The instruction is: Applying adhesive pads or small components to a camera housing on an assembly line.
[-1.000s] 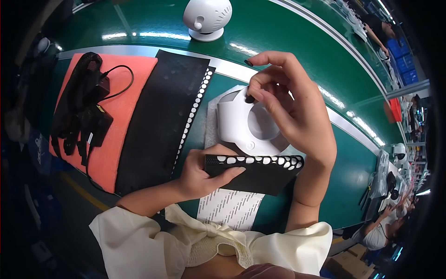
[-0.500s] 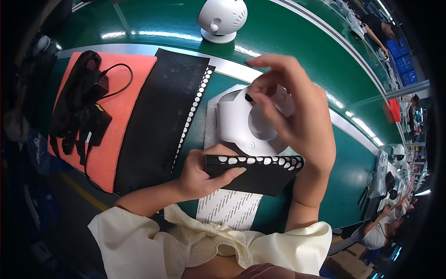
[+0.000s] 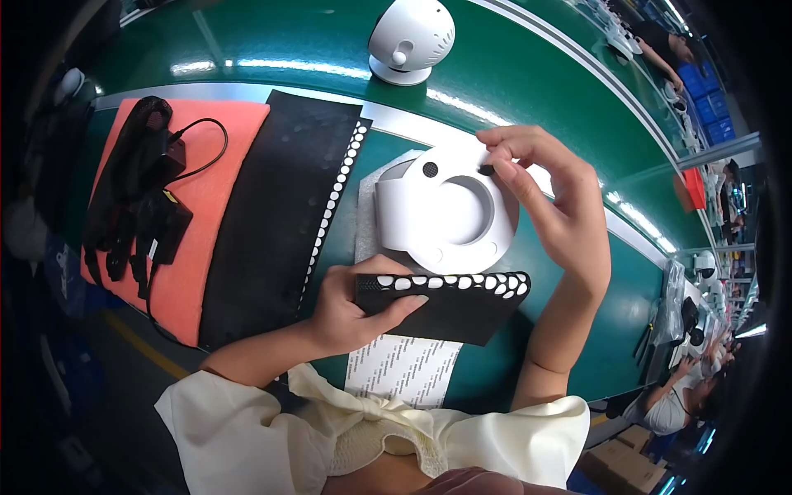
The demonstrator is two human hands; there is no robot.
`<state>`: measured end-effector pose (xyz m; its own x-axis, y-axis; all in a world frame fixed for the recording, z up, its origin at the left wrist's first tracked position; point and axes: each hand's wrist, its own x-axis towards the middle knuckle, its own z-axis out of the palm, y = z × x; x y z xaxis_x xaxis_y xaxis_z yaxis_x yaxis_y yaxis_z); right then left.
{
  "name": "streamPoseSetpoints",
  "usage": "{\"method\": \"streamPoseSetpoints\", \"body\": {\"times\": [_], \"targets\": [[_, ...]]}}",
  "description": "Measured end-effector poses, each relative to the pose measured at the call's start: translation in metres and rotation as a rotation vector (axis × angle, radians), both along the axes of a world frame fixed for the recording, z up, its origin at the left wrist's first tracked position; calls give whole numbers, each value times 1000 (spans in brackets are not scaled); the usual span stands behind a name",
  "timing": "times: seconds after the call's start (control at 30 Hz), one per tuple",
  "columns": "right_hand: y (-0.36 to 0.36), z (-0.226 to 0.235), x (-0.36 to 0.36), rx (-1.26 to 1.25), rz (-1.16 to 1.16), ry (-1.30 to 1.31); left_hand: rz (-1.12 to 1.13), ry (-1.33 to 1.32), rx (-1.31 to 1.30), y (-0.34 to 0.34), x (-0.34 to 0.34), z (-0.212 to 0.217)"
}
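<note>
A white plastic housing [image 3: 392, 216] with a large round opening lies in front of me. One small black round pad [image 3: 430, 169] sits on its upper left. My right hand [image 3: 554, 183] is pinched at the housing's upper right, with a second black round pad [image 3: 486, 170] at its thumb and fingertip; whether that pad touches the housing I cannot tell. My left hand [image 3: 351, 309] grips a bent black pad sheet [image 3: 450, 316] just below the housing, thumb on the near face. White round spots line the sheet's upper edge.
Black power adapters [image 3: 165, 219] with cables lie on a pink foam sheet [image 3: 235, 132] at left, beside another black pad sheet [image 3: 285, 190]. Under the housing is pale foam [image 3: 366, 227]; nearer me lies a white printed sheet [image 3: 400, 371]. A white camera-like device [image 3: 412, 37] stands beyond.
My right hand has moved right, from the upper-left pad to the housing's upper right, uncovering the first pad and the round opening. My left hand still holds the sheet.
</note>
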<state>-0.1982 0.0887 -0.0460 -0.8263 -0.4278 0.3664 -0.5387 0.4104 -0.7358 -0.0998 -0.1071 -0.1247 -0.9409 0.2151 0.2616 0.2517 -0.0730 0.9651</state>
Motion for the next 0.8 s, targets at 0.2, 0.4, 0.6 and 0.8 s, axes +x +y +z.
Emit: {"method": "streamPoseSetpoints", "body": {"times": [0.2,0.4,0.6,0.8], "targets": [[5,1,3,21,-25,-60,4,1,-62,1,4,2],[0,9,11,165,-106,28,16,24,-48,3,1,2],[-5,3,37,545,-185,484,78,23,-68,2,1,4],[4,11,47,276,-166,323,85,-62,-105,-3,4,10]]}}
